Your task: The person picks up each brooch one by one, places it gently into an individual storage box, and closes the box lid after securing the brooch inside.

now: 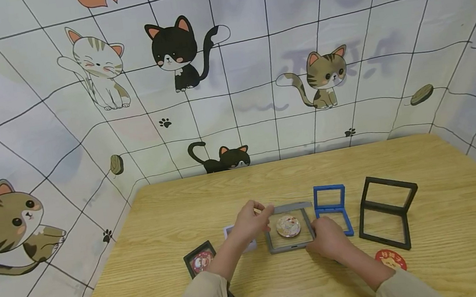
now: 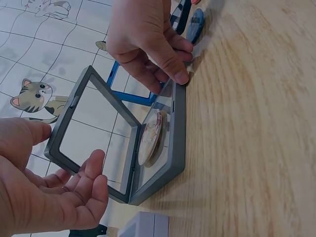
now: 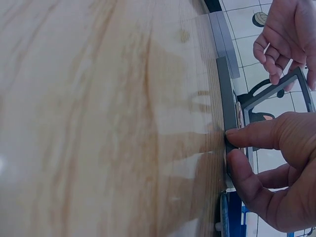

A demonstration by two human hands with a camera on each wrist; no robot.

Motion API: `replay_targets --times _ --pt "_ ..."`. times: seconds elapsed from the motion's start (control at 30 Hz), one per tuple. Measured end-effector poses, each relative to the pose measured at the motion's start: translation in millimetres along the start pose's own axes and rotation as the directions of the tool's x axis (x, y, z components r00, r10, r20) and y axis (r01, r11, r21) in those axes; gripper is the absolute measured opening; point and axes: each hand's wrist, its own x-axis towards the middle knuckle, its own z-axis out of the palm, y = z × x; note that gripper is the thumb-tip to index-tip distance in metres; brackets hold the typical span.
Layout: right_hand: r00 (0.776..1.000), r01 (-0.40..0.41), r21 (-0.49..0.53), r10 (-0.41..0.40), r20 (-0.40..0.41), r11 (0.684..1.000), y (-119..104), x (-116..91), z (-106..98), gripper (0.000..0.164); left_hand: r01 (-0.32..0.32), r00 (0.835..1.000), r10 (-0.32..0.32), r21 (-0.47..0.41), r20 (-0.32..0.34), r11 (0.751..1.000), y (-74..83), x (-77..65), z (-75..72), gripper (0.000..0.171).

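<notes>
A grey hinged display frame (image 1: 292,248) stands unfolded on the table, its lid raised and its lower half lying flat. On the clear film of the lower half rests a round patterned badge (image 1: 288,226). My left hand (image 1: 250,223) holds the raised lid near its corner, thumb on the outer edge and fingers bent at the side bar in the left wrist view. With thumb and fingertips, my right hand (image 1: 329,239) pinches the right side of the lower half. The right wrist view shows this grip on the frame's edge (image 3: 227,94).
To the right stand a blue frame (image 1: 331,206) and a larger black frame (image 1: 381,209), both propped part-way unfolded. A red round badge (image 1: 391,259) lies nearby. On the left are a pale frame (image 2: 143,224), partly hidden, and a black frame with a red badge (image 1: 201,261).
</notes>
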Motion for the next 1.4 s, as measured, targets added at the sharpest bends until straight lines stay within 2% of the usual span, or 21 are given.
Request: replay_targets --times 0.27,0.6,0.77,0.97,1.23,1.33,1.4 --pt "1.000 0.019 -0.013 -0.020 -0.008 1.000 1.2 0.8 -0.3 0.026 0.005 1.000 -0.006 0.024 0.024 1.000 -4.6 -5.6 1.9 0.031" --pt "1.000 -0.017 0.037 0.017 0.011 0.999 2.4 0.5 1.6 0.025 0.018 0.999 -0.022 0.074 0.050 0.997 -10.5 -12.1 1.2 0.035" --pt "0.998 -0.061 0.053 0.059 0.029 0.997 3.0 0.2 0.7 0.023 0.021 0.998 -0.027 0.117 0.052 0.993 -12.1 -12.0 2.9 0.039" --pt "0.997 -0.071 0.041 0.069 0.047 0.997 4.2 0.2 -1.2 0.026 0.023 0.996 -0.035 0.156 0.076 0.988 -14.6 -12.0 5.7 0.041" --pt "0.998 -0.038 -0.014 0.039 0.042 0.999 5.3 2.2 -0.6 0.027 -0.010 0.996 -0.016 0.278 0.091 0.960 -15.3 -13.3 9.0 0.041" --pt "0.999 -0.017 -0.026 0.018 0.033 1.000 6.3 3.1 0.1 0.026 -0.038 0.997 0.011 0.349 0.080 0.936 -16.1 -12.9 11.5 0.041" --pt "1.000 -0.004 -0.030 0.005 0.027 1.000 7.2 3.6 0.7 0.026 -0.072 0.996 0.047 0.405 0.070 0.911 -17.0 -12.8 13.5 0.041"
